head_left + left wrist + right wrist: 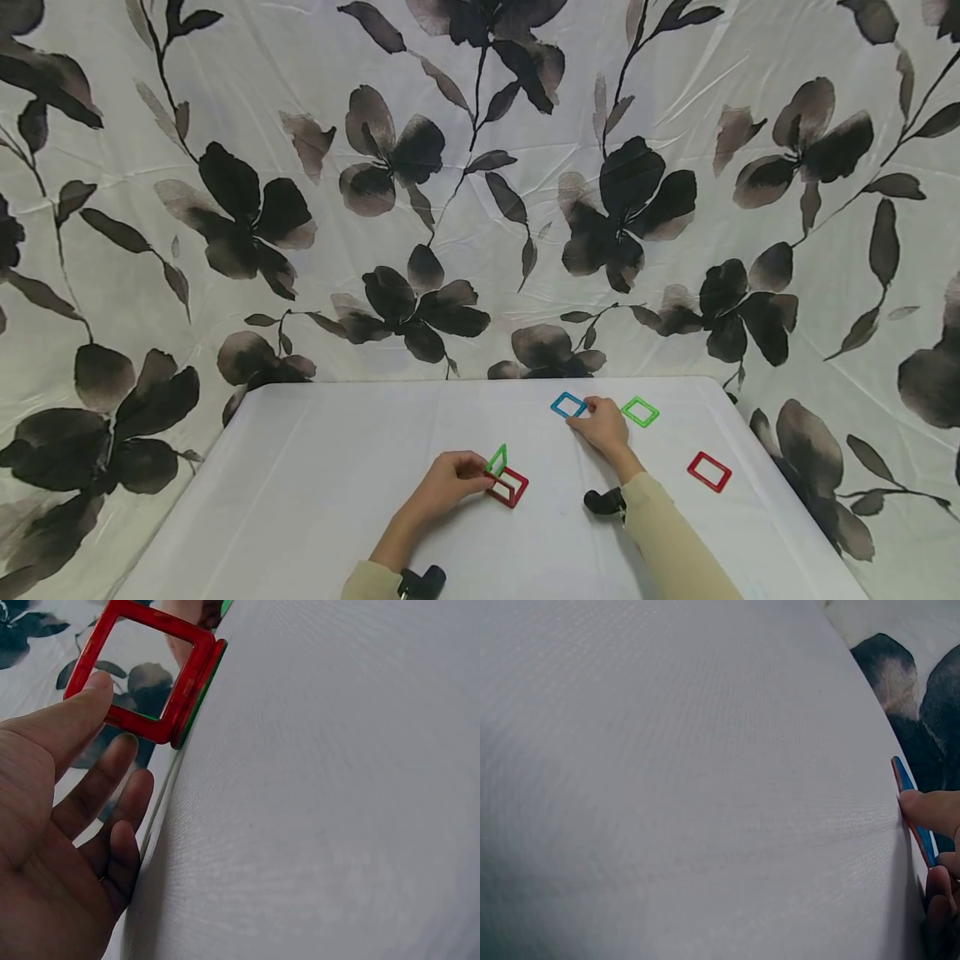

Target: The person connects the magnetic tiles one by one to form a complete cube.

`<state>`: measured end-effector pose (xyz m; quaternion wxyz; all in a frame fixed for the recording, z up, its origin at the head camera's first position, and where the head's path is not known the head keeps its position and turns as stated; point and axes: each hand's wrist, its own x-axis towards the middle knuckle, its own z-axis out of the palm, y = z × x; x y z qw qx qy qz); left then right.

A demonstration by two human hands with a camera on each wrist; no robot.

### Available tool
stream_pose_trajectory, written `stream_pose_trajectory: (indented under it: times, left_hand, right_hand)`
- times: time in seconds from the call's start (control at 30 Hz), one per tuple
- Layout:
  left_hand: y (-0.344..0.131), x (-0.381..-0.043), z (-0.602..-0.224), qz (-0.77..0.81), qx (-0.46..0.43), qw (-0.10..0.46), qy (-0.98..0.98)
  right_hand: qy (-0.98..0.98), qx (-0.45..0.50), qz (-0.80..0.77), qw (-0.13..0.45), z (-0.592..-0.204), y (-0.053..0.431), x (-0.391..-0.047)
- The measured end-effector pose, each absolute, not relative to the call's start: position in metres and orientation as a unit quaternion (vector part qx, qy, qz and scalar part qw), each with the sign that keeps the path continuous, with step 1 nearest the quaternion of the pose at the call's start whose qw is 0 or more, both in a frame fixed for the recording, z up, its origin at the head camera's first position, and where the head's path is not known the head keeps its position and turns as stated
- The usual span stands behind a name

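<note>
Near the middle of the white table [315,500], a small bunch of see-through frames is put together. One red frame [189,682] stands up, and the left hand [453,482] pinches it by a corner, with the thumb on the side that faces the wrist. The other fingers of that hand are bent and loose. A green frame [505,458] stands up beside it, leaning a bit. Another red frame [520,494] lies flat at their foot. I cannot tell just how all the edges meet.

Farther back, to the right of the bunch, the right hand [604,427] has its thumb and a finger on the near corner of a blue frame [562,413], pinching it. I cannot tell if that one is flat down or a tiny bit up.

Just to the right of that hand lies a second green frame [632,418]. More to the right and closer lies one more red frame [704,482]. Both sleeves [663,529] are pale yellow. Behind the table hangs a white cloth [525,342] with big dark flowers.
</note>
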<state>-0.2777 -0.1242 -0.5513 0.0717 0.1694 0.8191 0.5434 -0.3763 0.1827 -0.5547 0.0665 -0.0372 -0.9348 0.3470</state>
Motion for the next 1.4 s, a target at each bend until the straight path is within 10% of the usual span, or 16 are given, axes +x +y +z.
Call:
stream_pose_trajectory:
  times: [1.4]
  left_hand:
    - [-0.125,-0.276,-0.546,0.512,0.184,0.055,0.837]
  right_hand:
    - [-0.833,0.0,0.545,0.1,-0.558,0.184,-0.368]
